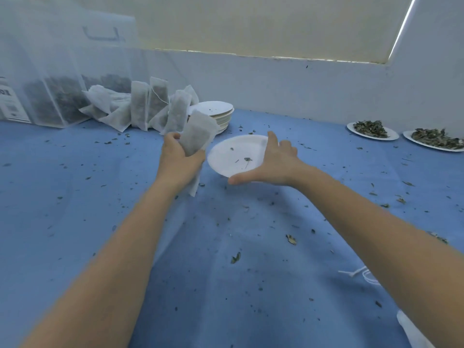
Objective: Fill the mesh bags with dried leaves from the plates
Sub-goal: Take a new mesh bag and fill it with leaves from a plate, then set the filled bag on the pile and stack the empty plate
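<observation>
Gripping a filled mesh bag (pixel 197 136) at its lower half, the left hand (pixel 179 162) wraps its fingers around soft, light fabric (best held mid-body). Right hand (pixel 270 163) spreads its fingers over the near-empty, flimsy plate (pixel 226 156) on the table (pixel 75 197).

Soft, cool daylight is leaking in beyond both hands through thin bright slits around a drawn blind (pixel 251 23). Shadows are staying faint. Wide-angle distortion is bending the edges; everything is looking slightly blurred.
</observation>
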